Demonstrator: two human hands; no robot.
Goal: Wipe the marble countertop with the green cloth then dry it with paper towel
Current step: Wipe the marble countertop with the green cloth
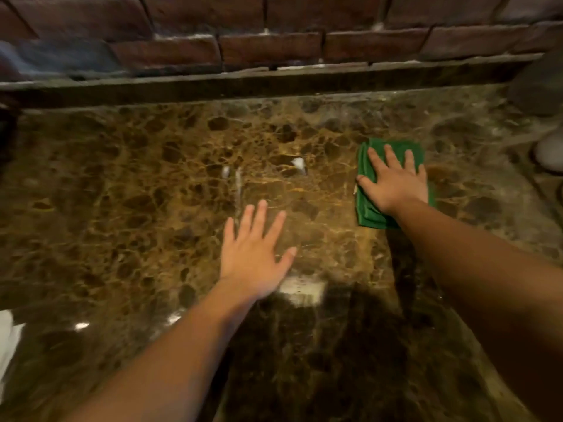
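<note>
right hand [393,181] is flat on the green cloth [370,214], palm down, fingers spread apart and pressing the fabric onto the marble countertop [122,193], not curled round it. the cloth is folded into a thick pad, layered edges showing along its left side, and it lies on the right half of the counter, about midway between the near edge and the far one. green pokes out beyond the fingertips on the far side and past the wrist on the near side. left hand [253,254] is out over the middle of the counter, open, fingers fanned wide, thumb sticking out to the right, nothing in it; whether the palm touches the stone or hovers just above, can't tell. the two hands are well apart, left one nearer, right one farther and to the right. brown veined stone is glossy, with bright reflections scattered across it. along the far edge runs a low stone ledge [274,83], and above that a brick wall [274,41]. something white [7,339] peeks in at the near left edge, too cut off to name, and a pale rounded object [551,152] sits at the far right edge, blurred.
</note>
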